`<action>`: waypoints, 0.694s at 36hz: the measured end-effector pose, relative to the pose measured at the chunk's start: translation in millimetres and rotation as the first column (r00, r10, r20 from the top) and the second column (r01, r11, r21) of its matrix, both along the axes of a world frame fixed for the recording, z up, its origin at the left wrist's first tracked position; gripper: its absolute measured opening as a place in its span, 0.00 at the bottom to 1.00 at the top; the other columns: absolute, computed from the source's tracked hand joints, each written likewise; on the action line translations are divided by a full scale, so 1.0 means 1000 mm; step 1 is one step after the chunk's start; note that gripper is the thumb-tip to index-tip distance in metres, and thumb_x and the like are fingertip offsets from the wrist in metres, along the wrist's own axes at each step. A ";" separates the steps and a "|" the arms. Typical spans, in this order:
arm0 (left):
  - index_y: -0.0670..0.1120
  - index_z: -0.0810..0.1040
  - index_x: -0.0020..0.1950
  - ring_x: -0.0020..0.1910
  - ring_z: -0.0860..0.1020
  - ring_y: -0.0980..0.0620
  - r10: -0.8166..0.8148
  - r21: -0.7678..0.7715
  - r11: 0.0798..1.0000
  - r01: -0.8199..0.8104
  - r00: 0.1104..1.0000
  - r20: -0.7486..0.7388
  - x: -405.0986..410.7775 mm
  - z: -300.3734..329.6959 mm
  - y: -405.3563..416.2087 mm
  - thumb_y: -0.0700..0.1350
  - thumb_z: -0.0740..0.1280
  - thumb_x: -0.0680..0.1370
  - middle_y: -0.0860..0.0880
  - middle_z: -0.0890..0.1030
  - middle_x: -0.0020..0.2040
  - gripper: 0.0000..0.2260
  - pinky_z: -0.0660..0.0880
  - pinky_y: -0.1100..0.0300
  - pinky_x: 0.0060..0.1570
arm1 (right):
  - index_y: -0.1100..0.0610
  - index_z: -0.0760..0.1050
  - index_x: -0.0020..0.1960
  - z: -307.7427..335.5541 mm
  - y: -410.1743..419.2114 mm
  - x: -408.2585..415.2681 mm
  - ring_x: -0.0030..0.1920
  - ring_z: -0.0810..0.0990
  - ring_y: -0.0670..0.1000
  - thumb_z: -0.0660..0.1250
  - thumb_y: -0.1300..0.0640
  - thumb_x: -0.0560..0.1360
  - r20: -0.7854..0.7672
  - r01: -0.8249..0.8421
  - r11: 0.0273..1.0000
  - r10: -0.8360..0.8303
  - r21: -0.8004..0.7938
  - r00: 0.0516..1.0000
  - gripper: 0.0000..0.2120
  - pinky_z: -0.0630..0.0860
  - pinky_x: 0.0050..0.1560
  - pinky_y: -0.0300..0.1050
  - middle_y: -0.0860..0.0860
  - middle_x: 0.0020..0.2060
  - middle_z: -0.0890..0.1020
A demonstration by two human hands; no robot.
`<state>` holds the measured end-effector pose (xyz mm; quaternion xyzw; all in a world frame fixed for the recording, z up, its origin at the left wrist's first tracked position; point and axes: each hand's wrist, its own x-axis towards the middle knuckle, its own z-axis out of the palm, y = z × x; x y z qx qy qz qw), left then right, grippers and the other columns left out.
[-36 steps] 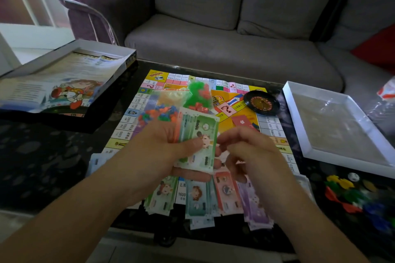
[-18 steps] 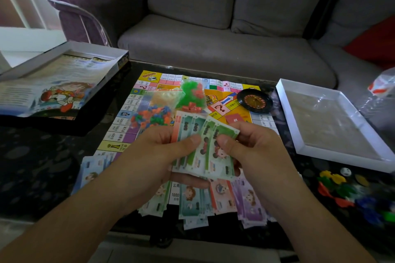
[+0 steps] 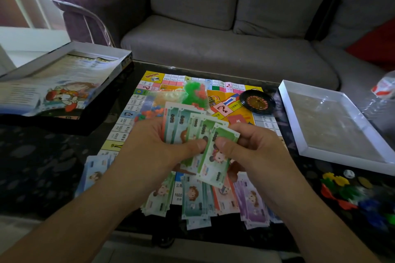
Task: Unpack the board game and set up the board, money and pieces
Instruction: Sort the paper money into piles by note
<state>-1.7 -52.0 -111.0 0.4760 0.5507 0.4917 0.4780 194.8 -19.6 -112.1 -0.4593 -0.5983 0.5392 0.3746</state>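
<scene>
The game board (image 3: 220, 111) lies flat on the dark glass table. Above its near edge my left hand (image 3: 158, 145) holds a fan of green play banknotes (image 3: 192, 128), thumb pressed on top. My right hand (image 3: 252, 145) pinches the rightmost note of that fan. Sorted piles of banknotes (image 3: 198, 200) lie along the board's near edge, in green, teal, red and purple, with a blue pile (image 3: 94, 173) off to the left. Bags of small plastic pieces (image 3: 195, 94) rest on the board. A black roulette wheel (image 3: 257, 103) sits at its right side.
The open game box (image 3: 64, 83) with a printed sheet stands at the left. A white box tray (image 3: 333, 121) lies at the right. Loose coloured pieces and a die (image 3: 348, 174) lie at the near right. A grey sofa (image 3: 213, 49) runs behind the table.
The stack of notes in my left hand has been spread into a fan, and my right hand has slid the top notes to the right. The view has shifted slightly.
</scene>
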 end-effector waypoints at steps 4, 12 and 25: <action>0.47 0.87 0.48 0.42 0.88 0.50 -0.005 -0.013 1.000 0.005 1.000 0.011 0.000 -0.001 0.000 0.41 0.77 0.73 0.49 0.89 0.44 0.05 0.85 0.56 0.39 | 0.52 0.87 0.49 0.001 -0.001 0.000 0.40 0.83 0.67 0.71 0.63 0.81 0.028 0.018 1.000 -0.019 0.023 0.999 0.08 0.79 0.31 0.49 0.58 0.40 0.87; 0.45 0.87 0.52 0.47 0.88 0.43 -0.087 -0.114 0.988 0.106 0.983 0.160 -0.001 0.003 0.001 0.41 0.69 0.81 0.45 0.89 0.49 0.07 0.86 0.43 0.43 | 0.52 0.85 0.48 0.001 -0.001 0.002 0.39 0.86 0.57 0.71 0.62 0.80 0.102 0.089 0.996 -0.091 0.022 0.991 0.07 0.79 0.33 0.47 0.53 0.41 0.89; 0.43 0.87 0.48 0.40 0.88 0.44 0.025 -0.100 0.995 -0.017 0.997 0.078 -0.001 0.001 0.000 0.39 0.75 0.75 0.44 0.88 0.42 0.03 0.85 0.40 0.35 | 0.52 0.85 0.48 0.006 -0.004 0.003 0.34 0.84 0.44 0.72 0.60 0.80 0.151 0.101 0.992 -0.111 0.070 0.982 0.05 0.78 0.32 0.38 0.50 0.41 0.89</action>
